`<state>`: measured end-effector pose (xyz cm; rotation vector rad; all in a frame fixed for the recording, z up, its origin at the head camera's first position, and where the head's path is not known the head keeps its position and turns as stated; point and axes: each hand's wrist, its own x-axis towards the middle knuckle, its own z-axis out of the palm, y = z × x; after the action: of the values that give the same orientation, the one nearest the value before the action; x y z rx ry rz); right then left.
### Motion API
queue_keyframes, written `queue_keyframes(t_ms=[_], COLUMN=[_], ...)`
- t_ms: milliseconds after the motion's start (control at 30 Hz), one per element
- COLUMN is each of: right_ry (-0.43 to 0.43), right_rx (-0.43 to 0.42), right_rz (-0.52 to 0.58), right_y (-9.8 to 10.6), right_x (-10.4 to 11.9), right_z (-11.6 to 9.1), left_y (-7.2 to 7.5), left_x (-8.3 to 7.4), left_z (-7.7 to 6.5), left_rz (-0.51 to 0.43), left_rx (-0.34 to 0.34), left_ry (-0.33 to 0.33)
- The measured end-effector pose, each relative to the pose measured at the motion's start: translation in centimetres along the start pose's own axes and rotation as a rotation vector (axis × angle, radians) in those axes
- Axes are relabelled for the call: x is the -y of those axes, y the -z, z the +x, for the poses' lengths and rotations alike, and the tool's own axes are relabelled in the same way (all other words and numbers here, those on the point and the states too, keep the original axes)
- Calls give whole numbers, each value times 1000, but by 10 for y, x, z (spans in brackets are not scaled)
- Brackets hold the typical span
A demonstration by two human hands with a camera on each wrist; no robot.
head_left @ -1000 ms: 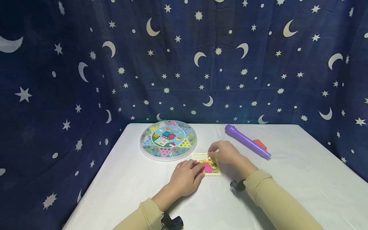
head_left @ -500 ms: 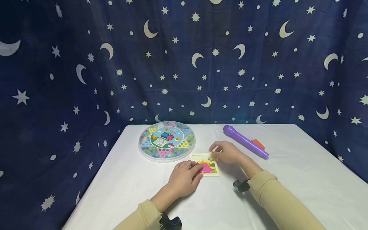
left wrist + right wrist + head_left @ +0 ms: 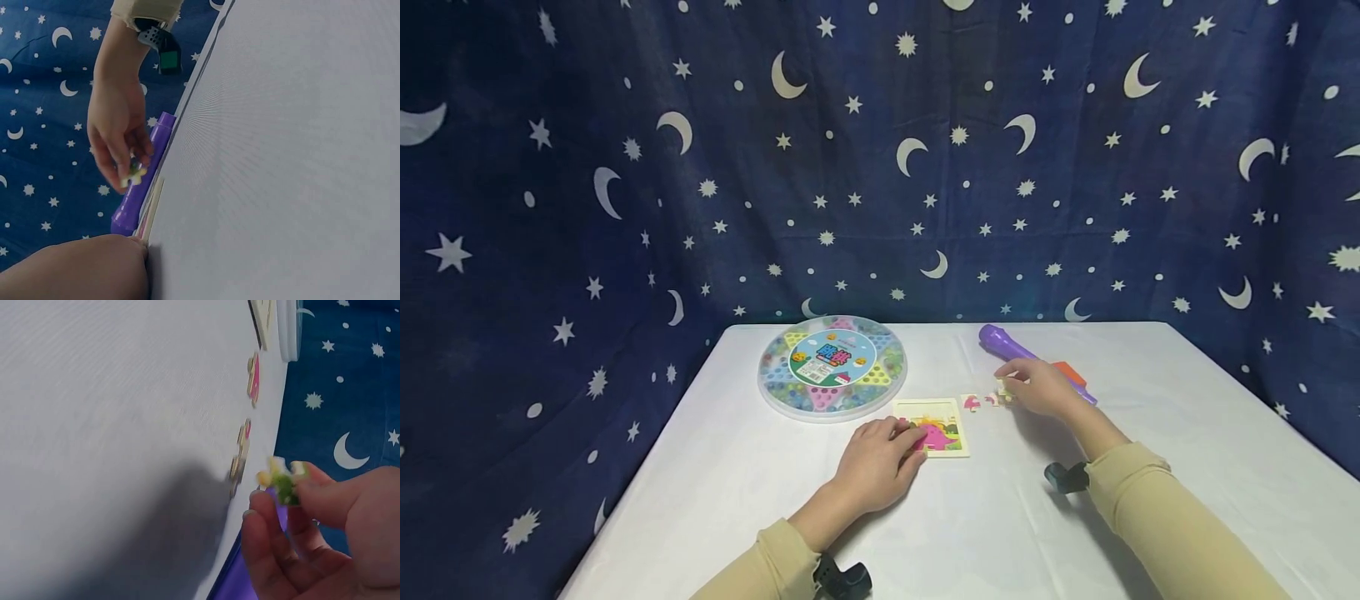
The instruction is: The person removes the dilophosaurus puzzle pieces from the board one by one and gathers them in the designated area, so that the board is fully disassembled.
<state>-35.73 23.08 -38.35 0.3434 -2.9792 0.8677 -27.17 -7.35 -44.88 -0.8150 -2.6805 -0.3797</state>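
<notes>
My left hand (image 3: 880,467) rests with its fingers on the left side of a small jigsaw puzzle board (image 3: 962,429), hiding part of it. The board has a pale frame and a pink dinosaur picture, with a bare strip along its top. To the right of it, my right hand (image 3: 1041,387) pinches a green and yellow jigsaw piece (image 3: 285,489) between thumb and fingers, above the table in the right wrist view. Loose pieces lie between board and right hand, among them a pink one (image 3: 972,403) and a smaller pink and white one (image 3: 992,400).
A round, clear-lidded board game box (image 3: 832,400) lies behind the puzzle board to the left. Behind my right hand is a purple toy microphone (image 3: 1000,337), partly covered by it, with an orange piece (image 3: 1070,372) beside it. A starry curtain (image 3: 880,167) hangs behind the table.
My right hand has lifted a jigsaw piece from the board's upper right and carried it rightward. Loose pieces it had hidden now show. The left hand stays on the board.
</notes>
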Motion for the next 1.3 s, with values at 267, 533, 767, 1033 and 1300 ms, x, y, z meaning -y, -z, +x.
queue_keyframes(t_ms=[267, 533, 767, 1033, 1300], right_ry=[-3, -71, -81, -55, -47], right_rx=[11, 4, 6, 26, 40], right_rz=[-108, -139, -148, -211, -259], right_y=[11, 11, 8, 1, -2], right_x=[-13, -15, -17, -17, -13], right_z=[-10, -14, -15, -16, -17], left_y=[1, -4, -4, -2, -1], left_x=[0, 2, 1, 2, 4], left_z=[-1, 0, 0, 1, 0], left_rz=[-14, -18, -24, -50, -88], left_rx=[-10, -13, -19, -61, -135], left_ry=[-7, -8, -4, -14, -41])
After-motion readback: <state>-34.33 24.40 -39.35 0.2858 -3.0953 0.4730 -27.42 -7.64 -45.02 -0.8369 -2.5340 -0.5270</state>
